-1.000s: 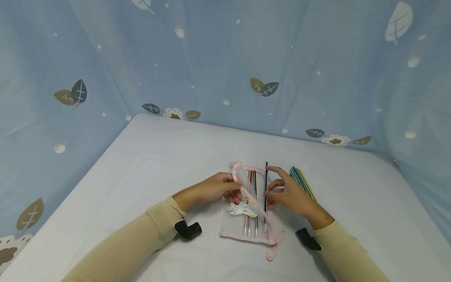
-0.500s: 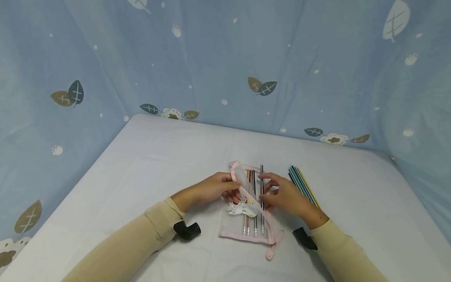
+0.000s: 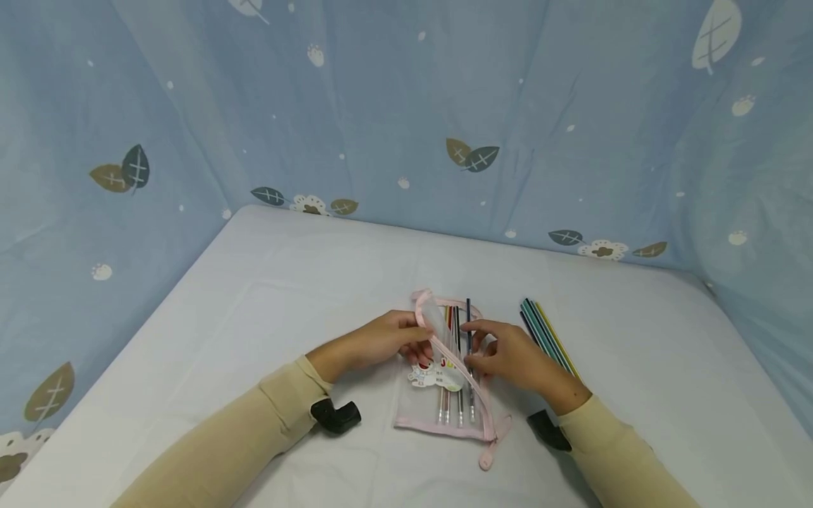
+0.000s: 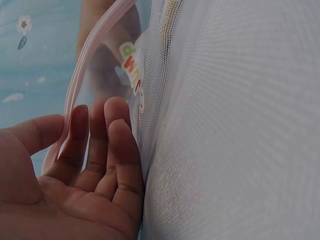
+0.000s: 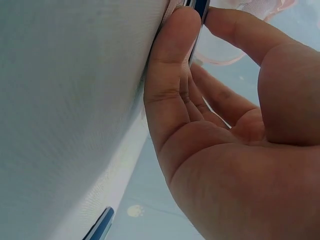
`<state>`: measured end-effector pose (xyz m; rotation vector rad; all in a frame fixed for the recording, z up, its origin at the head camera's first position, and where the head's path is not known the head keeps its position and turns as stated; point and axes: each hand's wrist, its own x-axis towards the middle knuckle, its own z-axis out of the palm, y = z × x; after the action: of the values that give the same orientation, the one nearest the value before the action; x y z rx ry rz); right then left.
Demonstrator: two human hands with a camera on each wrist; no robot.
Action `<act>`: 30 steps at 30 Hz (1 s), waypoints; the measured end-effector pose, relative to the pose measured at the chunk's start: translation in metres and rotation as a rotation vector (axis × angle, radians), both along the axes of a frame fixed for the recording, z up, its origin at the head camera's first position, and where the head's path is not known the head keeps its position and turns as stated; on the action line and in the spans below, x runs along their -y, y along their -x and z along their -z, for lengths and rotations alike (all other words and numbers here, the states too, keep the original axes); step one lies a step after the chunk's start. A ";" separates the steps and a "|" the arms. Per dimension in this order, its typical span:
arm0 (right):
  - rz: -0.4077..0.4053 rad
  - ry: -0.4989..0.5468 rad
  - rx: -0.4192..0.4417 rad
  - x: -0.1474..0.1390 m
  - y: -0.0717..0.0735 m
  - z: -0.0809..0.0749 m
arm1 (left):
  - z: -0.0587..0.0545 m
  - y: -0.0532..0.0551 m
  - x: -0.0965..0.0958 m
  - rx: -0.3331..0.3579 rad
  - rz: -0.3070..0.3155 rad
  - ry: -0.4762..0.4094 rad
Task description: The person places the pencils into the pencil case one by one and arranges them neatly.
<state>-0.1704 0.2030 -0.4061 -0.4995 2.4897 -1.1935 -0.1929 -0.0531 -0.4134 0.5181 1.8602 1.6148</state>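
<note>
A see-through mesh pencil pouch (image 3: 414,409) with pink trim lies on the white surface, cartoon print facing up. My left hand (image 3: 396,339) pinches its pink zip edge (image 4: 80,75) between thumb and finger, lifting the flap so the mouth gapes. In my right hand (image 3: 511,353), thumb and fingers pinch a dark blue pencil (image 3: 468,310). That pencil's lower length lies within the pouch, and its upper end sticks up past my fingertips. Several pencils (image 3: 458,324) lie side by side in the pouch, left of the blue one. In the right wrist view, fingertips hold the blue pencil (image 5: 201,7).
Right of the pouch, partly behind my right hand, lies a bunch of teal, dark and yellow pencils (image 3: 546,335). A pink zip pull (image 3: 487,458) hangs off the pouch's near right corner. Blue leaf-print cloth (image 3: 381,106) walls in the white surface (image 3: 305,275).
My right hand has shifted left and slightly nearer with the blue pencil, which now sits closer to the other pencils and lower in the pouch. The left hand keeps its hold on the edge.
</note>
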 end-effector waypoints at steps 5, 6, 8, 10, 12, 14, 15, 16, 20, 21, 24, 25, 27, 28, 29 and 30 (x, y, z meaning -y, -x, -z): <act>-0.046 -0.029 -0.024 0.000 -0.002 -0.002 | 0.000 -0.002 0.002 -0.003 0.000 -0.005; -0.058 -0.035 -0.034 0.000 -0.003 -0.003 | 0.000 -0.002 0.002 -0.004 0.003 -0.005; -0.076 -0.045 -0.053 0.000 -0.003 -0.004 | 0.000 -0.002 0.001 -0.007 0.007 -0.007; -0.084 -0.057 -0.071 0.000 -0.004 -0.005 | 0.001 -0.001 0.000 -0.010 0.007 -0.006; -0.087 -0.078 -0.093 0.001 -0.005 -0.006 | 0.000 -0.001 0.000 -0.012 0.004 -0.002; -0.092 -0.092 -0.108 0.002 -0.005 -0.007 | -0.001 -0.001 0.000 -0.015 0.002 0.000; -0.095 -0.098 -0.115 0.002 -0.005 -0.008 | -0.001 0.000 0.000 -0.015 0.001 0.002; -0.098 -0.100 -0.118 0.002 -0.005 -0.008 | -0.001 0.000 0.000 -0.015 0.003 -0.001; -0.124 -0.098 -0.135 0.002 -0.006 -0.008 | -0.001 0.000 0.000 -0.018 0.009 -0.007; -0.129 -0.102 -0.139 0.002 -0.006 -0.008 | -0.001 0.000 0.000 -0.016 0.010 -0.008; -0.139 -0.107 -0.147 0.002 -0.007 -0.008 | -0.002 -0.001 0.000 -0.014 0.007 -0.007; -0.137 -0.111 -0.147 0.002 -0.008 -0.008 | -0.002 -0.001 0.000 -0.013 0.006 -0.007; -0.132 -0.120 -0.142 0.003 -0.008 -0.008 | -0.002 -0.001 0.000 -0.008 0.004 -0.008; -0.128 -0.121 -0.139 0.003 -0.009 -0.008 | -0.001 -0.001 0.000 -0.009 0.004 -0.008; -0.123 -0.122 -0.136 0.003 -0.009 -0.008 | -0.001 -0.001 0.000 -0.009 0.006 -0.011; -0.117 -0.124 -0.130 0.003 -0.010 -0.008 | -0.001 -0.001 0.000 -0.006 0.008 -0.011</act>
<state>-0.1609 0.2002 -0.3980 -0.6981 2.5826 -0.9852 -0.1922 -0.0527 -0.4124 0.5353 1.8525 1.6215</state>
